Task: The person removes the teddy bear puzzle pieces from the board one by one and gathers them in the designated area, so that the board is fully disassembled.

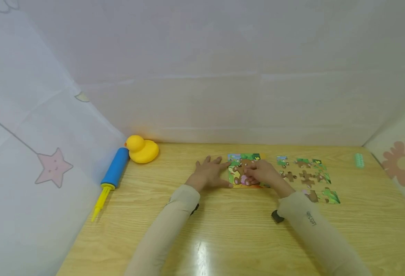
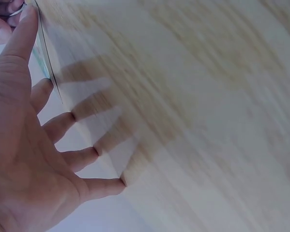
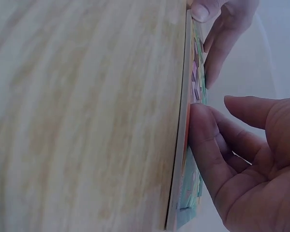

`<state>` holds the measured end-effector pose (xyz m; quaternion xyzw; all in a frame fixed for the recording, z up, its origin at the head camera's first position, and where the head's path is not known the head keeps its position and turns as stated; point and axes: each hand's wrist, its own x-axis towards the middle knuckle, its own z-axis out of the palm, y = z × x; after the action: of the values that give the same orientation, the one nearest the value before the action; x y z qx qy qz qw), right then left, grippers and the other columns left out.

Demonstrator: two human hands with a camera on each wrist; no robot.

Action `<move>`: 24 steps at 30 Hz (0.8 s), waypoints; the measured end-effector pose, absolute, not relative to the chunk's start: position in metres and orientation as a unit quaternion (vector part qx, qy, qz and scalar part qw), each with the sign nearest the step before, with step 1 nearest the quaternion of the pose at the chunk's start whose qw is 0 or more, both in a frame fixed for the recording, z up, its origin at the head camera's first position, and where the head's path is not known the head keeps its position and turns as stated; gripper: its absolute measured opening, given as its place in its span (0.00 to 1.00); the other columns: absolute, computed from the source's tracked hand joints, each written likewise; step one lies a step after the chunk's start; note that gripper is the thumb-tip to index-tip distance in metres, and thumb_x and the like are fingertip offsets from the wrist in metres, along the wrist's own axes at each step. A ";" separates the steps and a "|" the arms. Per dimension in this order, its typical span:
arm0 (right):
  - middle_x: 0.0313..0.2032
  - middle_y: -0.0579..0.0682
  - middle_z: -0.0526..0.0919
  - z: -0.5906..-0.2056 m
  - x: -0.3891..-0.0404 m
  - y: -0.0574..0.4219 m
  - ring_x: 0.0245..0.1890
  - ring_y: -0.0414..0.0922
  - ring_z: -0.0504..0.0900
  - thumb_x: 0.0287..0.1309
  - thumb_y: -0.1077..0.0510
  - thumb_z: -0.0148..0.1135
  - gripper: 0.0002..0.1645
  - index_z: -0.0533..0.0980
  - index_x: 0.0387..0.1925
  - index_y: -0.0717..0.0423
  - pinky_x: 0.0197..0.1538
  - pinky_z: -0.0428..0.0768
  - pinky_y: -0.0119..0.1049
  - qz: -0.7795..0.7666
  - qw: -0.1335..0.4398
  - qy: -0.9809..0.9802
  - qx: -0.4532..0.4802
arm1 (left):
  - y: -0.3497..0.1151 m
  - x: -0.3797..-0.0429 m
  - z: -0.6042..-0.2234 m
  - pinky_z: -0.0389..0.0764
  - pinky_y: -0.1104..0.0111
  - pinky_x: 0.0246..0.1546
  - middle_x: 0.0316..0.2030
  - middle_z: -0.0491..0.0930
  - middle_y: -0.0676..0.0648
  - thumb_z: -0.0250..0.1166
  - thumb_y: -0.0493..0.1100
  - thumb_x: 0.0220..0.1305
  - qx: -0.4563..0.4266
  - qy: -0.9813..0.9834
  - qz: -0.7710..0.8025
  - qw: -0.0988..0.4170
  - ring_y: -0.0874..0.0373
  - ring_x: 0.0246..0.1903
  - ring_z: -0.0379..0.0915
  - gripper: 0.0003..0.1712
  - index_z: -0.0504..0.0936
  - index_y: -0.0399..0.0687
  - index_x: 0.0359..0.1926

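A jigsaw puzzle board (image 1: 235, 184) with a brown bear picture lies flat on the table, partly covered by my hands. My left hand (image 1: 207, 174) is spread along its left side, with the thumb at the lower left corner; in the left wrist view the left hand's fingertips (image 2: 97, 151) rest on the tabletop. Over the picture, my right hand (image 1: 262, 172) reaches in from the right. In the right wrist view, one of its fingertips (image 3: 203, 118) presses on the puzzle while another digit is raised apart. No loose piece shows between the right hand's digits.
Several loose puzzle pieces (image 1: 307, 178) lie right of the board. A small pale green object (image 1: 359, 160) sits at the far right. At the left are a yellow toy duck (image 1: 144, 150) and a blue and yellow hand pump (image 1: 115, 168). White printed cloth (image 1: 202, 107) rises behind the table.
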<state>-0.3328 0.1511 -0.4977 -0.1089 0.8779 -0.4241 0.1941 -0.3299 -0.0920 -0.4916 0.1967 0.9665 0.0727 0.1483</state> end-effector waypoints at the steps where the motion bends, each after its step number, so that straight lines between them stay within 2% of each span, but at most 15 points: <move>1: 0.40 0.58 0.88 -0.498 -0.332 0.151 0.31 0.42 0.88 0.74 0.56 0.55 0.18 0.83 0.50 0.66 0.37 0.88 0.36 -0.421 0.190 0.880 -0.112 | -0.092 -0.330 -0.491 0.48 0.25 0.69 0.81 0.49 0.49 0.61 0.81 0.55 0.197 0.967 0.070 0.148 0.32 0.79 0.40 0.54 0.52 0.79 0.79; 6: 0.36 0.56 0.88 -0.497 -0.331 0.150 0.30 0.40 0.87 0.73 0.56 0.56 0.16 0.86 0.41 0.63 0.36 0.88 0.35 -0.403 0.177 0.889 -0.121 | -0.091 -0.330 -0.490 0.47 0.26 0.69 0.81 0.48 0.49 0.60 0.81 0.55 0.195 0.967 0.067 0.149 0.33 0.79 0.39 0.54 0.51 0.78 0.79; 16: 0.39 0.58 0.89 -0.500 -0.327 0.149 0.32 0.42 0.89 0.72 0.58 0.56 0.16 0.85 0.47 0.66 0.37 0.88 0.34 -0.405 0.173 0.888 -0.134 | -0.091 -0.329 -0.494 0.45 0.26 0.70 0.82 0.44 0.50 0.58 0.81 0.56 0.193 0.966 0.065 0.161 0.33 0.80 0.36 0.54 0.48 0.79 0.79; 24: 0.45 0.60 0.87 -0.503 -0.328 0.142 0.31 0.42 0.89 0.69 0.59 0.62 0.16 0.80 0.52 0.65 0.36 0.88 0.35 -0.475 0.194 0.854 -0.089 | -0.092 -0.330 -0.494 0.42 0.25 0.70 0.82 0.43 0.50 0.59 0.81 0.57 0.191 0.965 0.072 0.166 0.33 0.80 0.34 0.54 0.48 0.78 0.80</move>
<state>-0.3283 0.1423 -0.5027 -0.0891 0.8536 -0.4750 0.1943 -0.3296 -0.0917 -0.4941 0.1905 0.9649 0.0716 0.1658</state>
